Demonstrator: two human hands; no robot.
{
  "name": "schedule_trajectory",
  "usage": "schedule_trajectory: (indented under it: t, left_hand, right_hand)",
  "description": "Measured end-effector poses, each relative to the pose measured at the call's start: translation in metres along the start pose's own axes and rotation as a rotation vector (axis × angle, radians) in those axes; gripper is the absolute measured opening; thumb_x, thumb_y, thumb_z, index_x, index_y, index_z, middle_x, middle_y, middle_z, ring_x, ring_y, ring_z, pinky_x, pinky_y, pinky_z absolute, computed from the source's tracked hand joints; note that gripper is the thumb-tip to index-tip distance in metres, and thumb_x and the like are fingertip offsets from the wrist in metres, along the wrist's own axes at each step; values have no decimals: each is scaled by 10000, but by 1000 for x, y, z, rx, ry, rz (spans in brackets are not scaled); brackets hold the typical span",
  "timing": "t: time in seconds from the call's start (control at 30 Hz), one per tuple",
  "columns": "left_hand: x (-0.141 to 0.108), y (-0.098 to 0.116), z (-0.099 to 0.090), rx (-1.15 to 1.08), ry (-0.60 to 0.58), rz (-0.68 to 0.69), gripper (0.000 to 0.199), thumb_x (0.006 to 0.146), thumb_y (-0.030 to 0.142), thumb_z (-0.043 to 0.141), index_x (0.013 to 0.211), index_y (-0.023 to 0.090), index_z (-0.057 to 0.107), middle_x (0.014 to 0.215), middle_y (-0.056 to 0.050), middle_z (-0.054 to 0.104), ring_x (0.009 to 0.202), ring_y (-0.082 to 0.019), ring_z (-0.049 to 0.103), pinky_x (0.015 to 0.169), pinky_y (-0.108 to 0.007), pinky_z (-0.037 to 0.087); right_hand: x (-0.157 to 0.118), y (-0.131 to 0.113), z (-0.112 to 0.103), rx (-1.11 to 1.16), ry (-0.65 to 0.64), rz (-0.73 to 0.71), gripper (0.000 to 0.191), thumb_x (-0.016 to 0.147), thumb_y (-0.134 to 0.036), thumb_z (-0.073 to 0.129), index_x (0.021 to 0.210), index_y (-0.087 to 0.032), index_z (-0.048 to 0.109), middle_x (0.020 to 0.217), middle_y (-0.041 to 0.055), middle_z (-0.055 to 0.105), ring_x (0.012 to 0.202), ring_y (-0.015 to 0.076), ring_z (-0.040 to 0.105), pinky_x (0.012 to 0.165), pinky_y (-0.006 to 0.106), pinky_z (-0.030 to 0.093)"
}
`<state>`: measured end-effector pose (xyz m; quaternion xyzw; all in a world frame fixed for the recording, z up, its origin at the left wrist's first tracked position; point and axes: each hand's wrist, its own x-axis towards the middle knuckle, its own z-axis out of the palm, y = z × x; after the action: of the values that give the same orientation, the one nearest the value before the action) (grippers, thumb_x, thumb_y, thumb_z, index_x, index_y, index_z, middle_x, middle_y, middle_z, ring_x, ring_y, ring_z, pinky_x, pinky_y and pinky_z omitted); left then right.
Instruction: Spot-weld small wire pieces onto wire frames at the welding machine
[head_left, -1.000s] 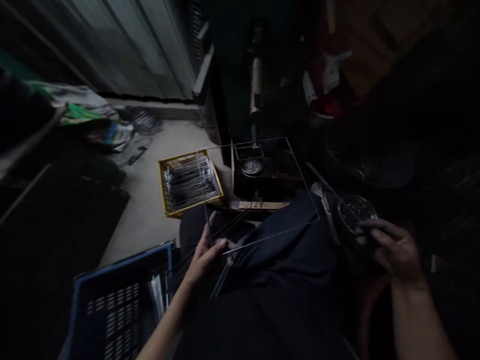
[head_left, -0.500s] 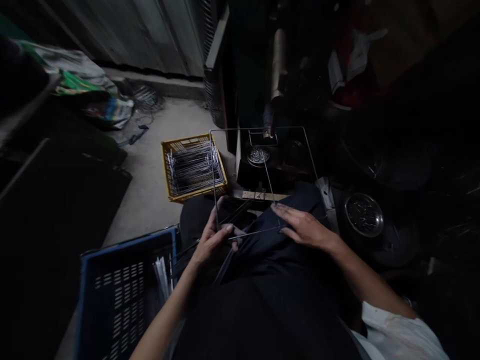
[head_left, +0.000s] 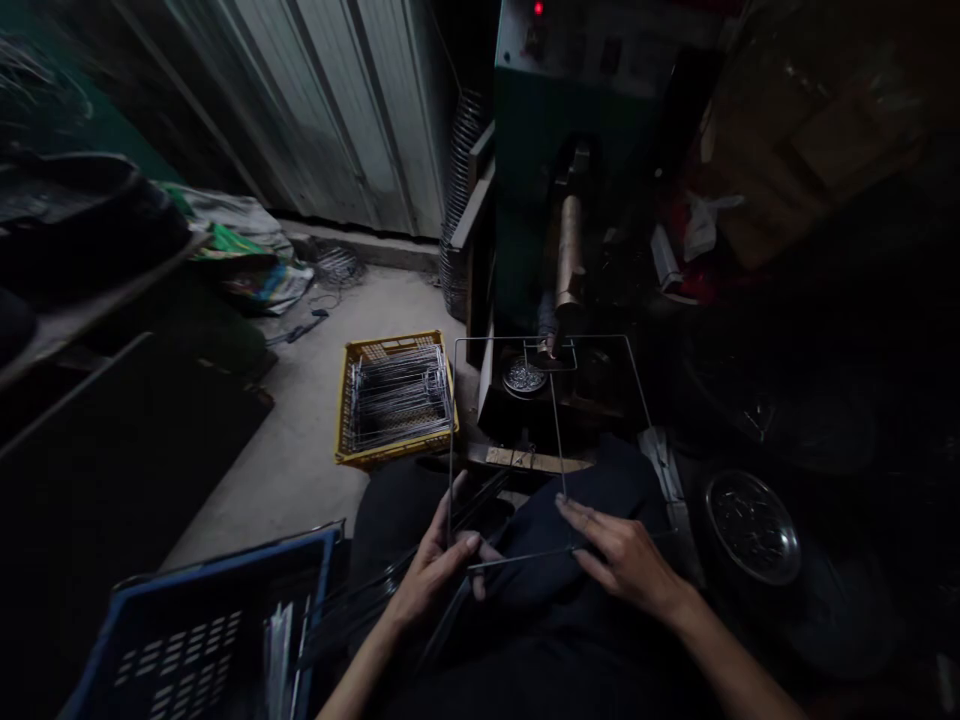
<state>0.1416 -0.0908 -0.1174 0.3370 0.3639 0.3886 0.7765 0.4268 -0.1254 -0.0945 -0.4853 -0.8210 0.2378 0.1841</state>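
Dim light reaches a ribbed metal wall [head_left: 330, 110] and bare floor [head_left: 240, 500] on the left. Nearest on that side, a blue crate [head_left: 180, 655] holds thin, pale strips [head_left: 279, 650]; further along, a yellow crate [head_left: 397, 447] carries bent wires [head_left: 394, 385]. Next comes the person's left hand [head_left: 431, 575], fingers closed around the near left corner of a wire frame [head_left: 453, 430]. That frame hangs over the lap [head_left: 517, 650], reaching toward a green machine [head_left: 585, 110], past a small dish [head_left: 525, 397] of bits. I'd judge it light, springy and fairly stiff, smooth enough to twist in loose fingers; a corner looks the best hold, since a long side might bow. Inside its outline runs a straight rod [head_left: 558, 430], and the right hand [head_left: 630, 560] pinches that rod's near end beside the frame's near side. Being so thin, it should be easy to steady there, yet likely to roll. Far right sits a round dish [head_left: 739, 472] of small metal pieces.
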Motion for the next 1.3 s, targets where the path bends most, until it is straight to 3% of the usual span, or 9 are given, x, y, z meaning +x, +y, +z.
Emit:
schedule_trajectory:
  t: [0.23,0.63,0.83,1.0,1.1,1.3]
  left_hand:
    - [5,3,4,13,-14,-13,896,898,333,620,1534,331,-11,781,-84,743,467,-155,620,474,-229,486]
    - [22,12,5,0,-61,28,917,909,305,604,1529,318,-72,783,-79,738,453,-158,619,457,-235,482]
    - [19,14,6,-2,-59,-18,955,915,271,596,1506,340,-151,815,-89,753,412,-131,593,413,-197,457]
    - [22,21,13,-11,-60,12,888,914,280,597,1527,353,-41,815,-84,753,405,-126,585,399,-187,439]
    - [45,40,14,11,-52,56,895,898,260,611,1536,321,-13,791,-73,750,408,-119,579,424,-203,469]
    - [130,94,-1,52,-94,157,946,844,211,654,1543,282,21,736,-40,737,420,-124,593,408,-192,476]
  right_hand:
    - [2,4,-3,5,11,-3,742,866,-98,524,1533,-275,252,1483,40,423,1322,195,456,1057,353,466]
    - [15,8,-16,-45,26,-2,746,879,-100,529,1537,-293,234,1478,32,428,1302,209,480,1055,364,467]
    - [14,4,-26,-34,17,-12,768,882,-80,538,1546,-268,201,1491,57,409,1311,213,471,1049,352,470]
    - [18,7,-29,-98,32,-15,808,870,-102,607,1540,-307,204,1463,43,451,1265,220,524,1004,345,509]
    - [40,23,-35,-133,80,-14,749,874,-140,646,1516,-300,294,1386,38,544,1192,221,589,989,337,521]
    - [118,72,-68,-211,311,72,536,838,-283,748,1341,-249,566,1226,61,662,1085,254,651,959,354,525]
